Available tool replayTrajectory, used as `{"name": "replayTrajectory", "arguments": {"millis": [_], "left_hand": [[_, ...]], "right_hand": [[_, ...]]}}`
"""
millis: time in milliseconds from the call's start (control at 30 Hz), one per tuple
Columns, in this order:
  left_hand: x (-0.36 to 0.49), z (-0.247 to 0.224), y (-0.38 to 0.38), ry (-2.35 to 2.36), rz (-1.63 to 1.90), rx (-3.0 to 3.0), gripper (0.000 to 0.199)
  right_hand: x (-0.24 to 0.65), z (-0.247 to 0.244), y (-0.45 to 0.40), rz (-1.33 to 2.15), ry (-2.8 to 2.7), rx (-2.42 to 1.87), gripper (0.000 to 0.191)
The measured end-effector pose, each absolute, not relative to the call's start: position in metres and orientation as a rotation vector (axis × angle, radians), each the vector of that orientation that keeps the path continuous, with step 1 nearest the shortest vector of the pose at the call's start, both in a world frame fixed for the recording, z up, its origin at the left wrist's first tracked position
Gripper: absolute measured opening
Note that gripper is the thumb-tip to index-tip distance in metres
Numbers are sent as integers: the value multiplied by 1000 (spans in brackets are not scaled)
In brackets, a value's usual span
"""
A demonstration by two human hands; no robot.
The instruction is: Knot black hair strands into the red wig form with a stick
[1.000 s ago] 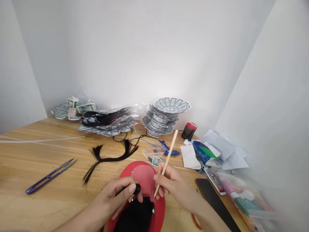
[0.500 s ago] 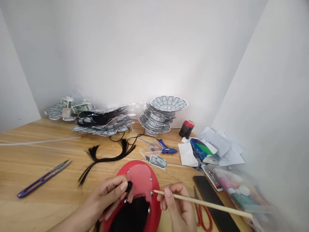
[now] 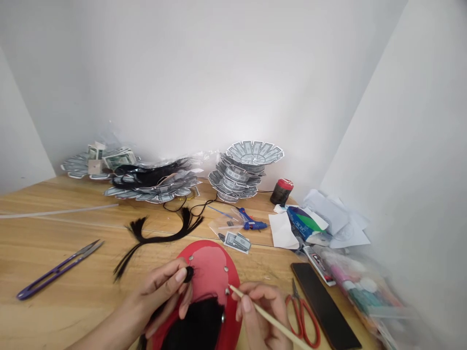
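A red oval base (image 3: 232,311) with a pinkish inner area and several small silver studs lies at the front of the table, black hair (image 3: 195,325) covering its lower part. Over its left side, my left hand (image 3: 166,289) is closed, pinching a small black tuft of hair (image 3: 188,274) between thumb and fingertips. My right hand (image 3: 260,311) is closed round a thin pale wooden stick (image 3: 272,318). The stick's tip is by a stud on the base's right edge; I cannot tell whether it touches.
Purple thread snips (image 3: 58,272) and a black hair bundle (image 3: 156,238) lie left. Behind stand stacked banknote-print paper bowls (image 3: 239,175) and a blue glue gun (image 3: 251,221). Right are red-handled scissors (image 3: 302,316), a black phone-like slab (image 3: 324,306), papers (image 3: 339,218) and a plastic bag (image 3: 365,291).
The view has shifted slightly. My left hand has moved the tuft a little to the left. The stick in my right hand now slopes more steeply, its tip still close to the stud.
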State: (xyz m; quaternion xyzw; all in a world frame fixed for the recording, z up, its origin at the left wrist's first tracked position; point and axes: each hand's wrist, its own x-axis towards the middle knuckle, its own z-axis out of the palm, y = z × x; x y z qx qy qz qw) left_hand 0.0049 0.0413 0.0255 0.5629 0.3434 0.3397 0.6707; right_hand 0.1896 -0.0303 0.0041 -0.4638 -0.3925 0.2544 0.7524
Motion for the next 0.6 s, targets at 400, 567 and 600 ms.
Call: {"name": "replayTrajectory", "arguments": {"millis": [400, 567, 600], "left_hand": [[15, 30, 42, 691, 863, 1192, 57], [17, 26, 45, 669, 854, 1232, 58], [17, 24, 45, 673, 851, 1240, 58]], "right_hand": [[210, -3, -20, 651, -836, -1208, 31], [215, -10, -17, 658, -867, -1127, 27], [213, -9, -18, 641, -853, -1101, 26]]}}
